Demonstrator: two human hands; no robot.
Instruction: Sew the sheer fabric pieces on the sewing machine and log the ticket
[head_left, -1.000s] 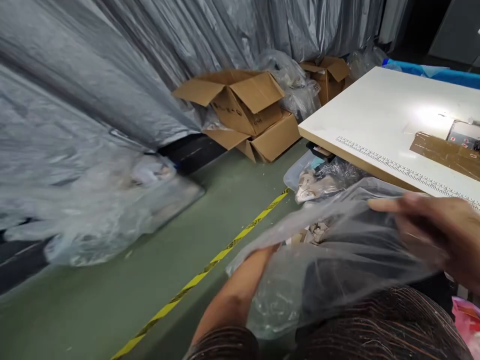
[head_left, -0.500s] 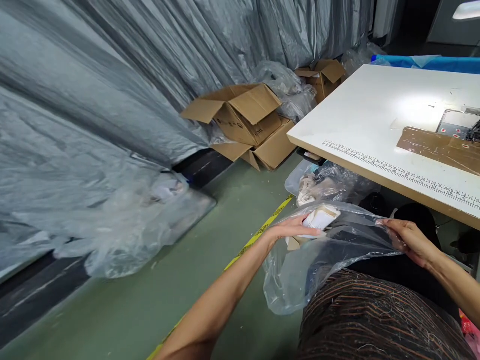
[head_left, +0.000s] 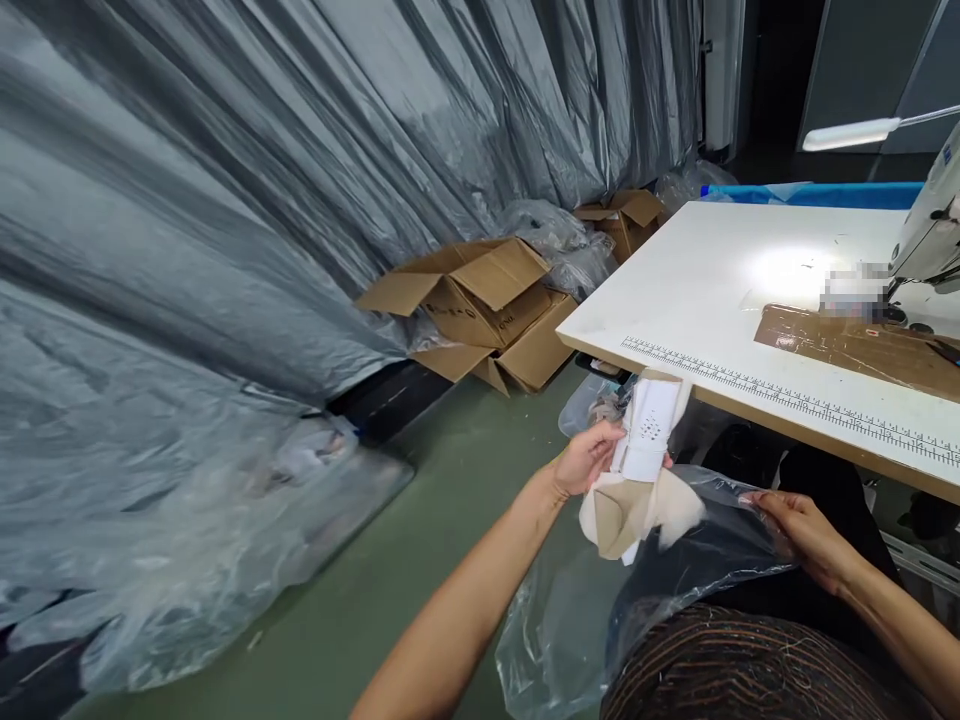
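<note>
My left hand [head_left: 592, 457] is closed around a bundle of white and beige cut pieces [head_left: 643, 430]. A narrow band appears to go round its middle, and small dark marks show on the white face. The lower ends of the pieces fan out above the mouth of a clear plastic bag [head_left: 555, 620]. Far to the right, my right hand [head_left: 802, 530] pinches the bag's edge and pulls it taut. The bag hangs over my lap, and I see nothing in it but the dark clothing and floor showing through.
A white sewing table [head_left: 675, 270] with a printed ruler edge and a sewing machine [head_left: 934, 220] stands at right. Open cardboard boxes [head_left: 480, 300] lie by the silver curtain [head_left: 375, 120]. Plastic sheeting [head_left: 225, 540] covers things at left. A plastic bin [head_left: 576, 405] sits under the table corner.
My left hand has lifted the bundle up out of the bag's mouth and turned it upright, towards the table edge. My right hand still grips the bag. The view has tilted up.
</note>
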